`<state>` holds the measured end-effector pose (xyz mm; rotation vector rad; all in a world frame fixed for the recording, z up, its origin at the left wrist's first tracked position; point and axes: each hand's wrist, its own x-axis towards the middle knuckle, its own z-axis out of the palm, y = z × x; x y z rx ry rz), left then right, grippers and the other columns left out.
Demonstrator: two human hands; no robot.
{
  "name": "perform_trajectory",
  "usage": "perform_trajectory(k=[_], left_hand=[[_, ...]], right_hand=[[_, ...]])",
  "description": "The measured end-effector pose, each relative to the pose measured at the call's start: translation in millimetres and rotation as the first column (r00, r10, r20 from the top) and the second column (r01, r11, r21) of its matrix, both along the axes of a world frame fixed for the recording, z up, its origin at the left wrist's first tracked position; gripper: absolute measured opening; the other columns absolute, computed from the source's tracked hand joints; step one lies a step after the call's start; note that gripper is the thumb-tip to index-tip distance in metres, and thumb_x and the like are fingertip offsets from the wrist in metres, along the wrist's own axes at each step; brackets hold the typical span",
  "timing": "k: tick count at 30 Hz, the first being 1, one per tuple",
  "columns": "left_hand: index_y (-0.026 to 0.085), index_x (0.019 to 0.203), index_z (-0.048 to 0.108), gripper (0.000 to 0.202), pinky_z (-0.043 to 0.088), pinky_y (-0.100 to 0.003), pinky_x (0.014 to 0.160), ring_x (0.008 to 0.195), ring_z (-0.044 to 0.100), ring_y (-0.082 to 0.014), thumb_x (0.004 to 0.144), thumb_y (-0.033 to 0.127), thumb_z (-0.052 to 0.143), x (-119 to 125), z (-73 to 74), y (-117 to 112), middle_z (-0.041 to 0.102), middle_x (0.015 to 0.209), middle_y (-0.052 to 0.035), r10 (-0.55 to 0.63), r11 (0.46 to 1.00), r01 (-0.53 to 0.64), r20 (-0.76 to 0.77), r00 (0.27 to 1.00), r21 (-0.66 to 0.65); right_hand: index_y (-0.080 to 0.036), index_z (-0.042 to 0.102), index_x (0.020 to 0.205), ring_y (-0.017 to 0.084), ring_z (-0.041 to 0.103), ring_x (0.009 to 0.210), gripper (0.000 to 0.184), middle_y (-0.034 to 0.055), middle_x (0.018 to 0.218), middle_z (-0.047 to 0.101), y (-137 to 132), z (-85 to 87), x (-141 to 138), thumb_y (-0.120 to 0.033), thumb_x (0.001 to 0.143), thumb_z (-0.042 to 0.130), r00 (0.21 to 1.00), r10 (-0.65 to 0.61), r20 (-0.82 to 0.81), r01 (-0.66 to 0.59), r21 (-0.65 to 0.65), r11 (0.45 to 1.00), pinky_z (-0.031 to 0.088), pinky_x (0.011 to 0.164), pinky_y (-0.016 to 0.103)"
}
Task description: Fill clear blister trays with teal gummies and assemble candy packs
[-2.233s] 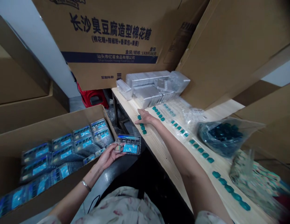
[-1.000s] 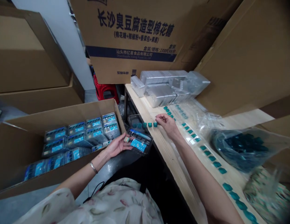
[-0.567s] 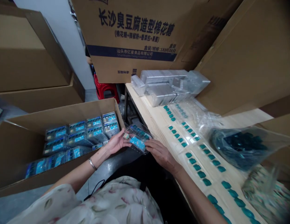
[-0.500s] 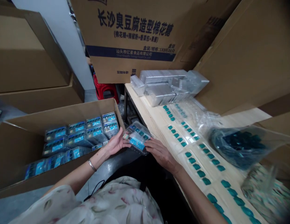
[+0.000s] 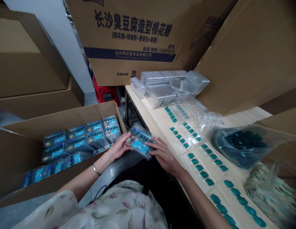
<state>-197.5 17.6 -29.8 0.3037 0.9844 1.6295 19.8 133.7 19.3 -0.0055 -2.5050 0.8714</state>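
Between my two hands is a clear plastic blister pack [image 5: 141,140] with a blue card and a row of dark teal pieces inside. My left hand [image 5: 120,146] grips its left edge, thumb on top. On the pack's right edge, my right hand [image 5: 164,154] is closed with its fingers over the rim. Just left of my left hand stands an open cardboard box [image 5: 59,117], holding stacked packs [image 5: 77,141] of the same kind. To the right, clear trays with teal pieces [image 5: 199,167] lie in rows along the wooden table [image 5: 154,122].
Stacked empty clear trays [image 5: 162,92] sit at the table's far end. A plastic bag of dark teal pieces [image 5: 245,143] and a bag of printed packets [image 5: 269,194] rest at the right. Large cartons [image 5: 131,38] stand behind, with a red stool [image 5: 106,92] below.
The pack has tilted slightly and moved a little within my hands, which stay on its two sides. My view has shifted slightly to the right.
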Motion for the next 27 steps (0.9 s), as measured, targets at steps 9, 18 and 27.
perform_trajectory(k=[9, 18, 27], left_hand=[[0.016, 0.092, 0.055, 0.019, 0.057, -0.030, 0.056, 0.066, 0.062, -0.0130, 0.080, 0.031, 0.057, 12.5, 13.4, 0.7, 0.064, 0.086, -0.0030, 0.107, 0.993, -0.106, -0.021, 0.994, 0.045], [0.018, 0.108, 0.051, 0.038, 0.057, -0.041, 0.070, 0.083, 0.064, -0.0198, 0.073, 0.024, 0.066, -5.0, 26.9, -5.6, 0.063, 0.102, -0.0079, -0.126, 0.992, 0.129, -0.154, 0.980, 0.005], [0.015, 0.092, 0.054, 0.027, 0.058, -0.038, 0.057, 0.069, 0.064, -0.0180, 0.073, 0.029, 0.066, -21.8, 32.9, 36.6, 0.063, 0.085, -0.0049, 0.006, 1.000, -0.014, -0.277, 0.961, -0.027]], right_hand=[[-0.025, 0.036, 0.134, 0.023, 0.057, 0.107, 0.057, 0.0088, 0.136, 0.042, -19.9, -0.6, -10.3, -0.039, 0.082, 0.054, 0.822, -0.489, 0.292, 0.531, -0.703, 0.472, 0.051, 0.087, 0.038], [-0.023, 0.044, 0.126, 0.018, 0.062, 0.087, 0.057, 0.0101, 0.132, 0.046, -4.3, -16.7, -17.5, -0.037, 0.074, 0.062, 0.827, -0.502, 0.253, 0.476, -0.790, 0.386, 0.054, 0.068, 0.030], [-0.018, 0.046, 0.122, 0.015, 0.065, 0.077, 0.047, 0.0133, 0.125, 0.053, 48.1, -30.0, -51.7, -0.022, 0.076, 0.054, 0.834, -0.511, 0.209, 0.511, -0.642, 0.572, 0.055, 0.067, 0.030]])
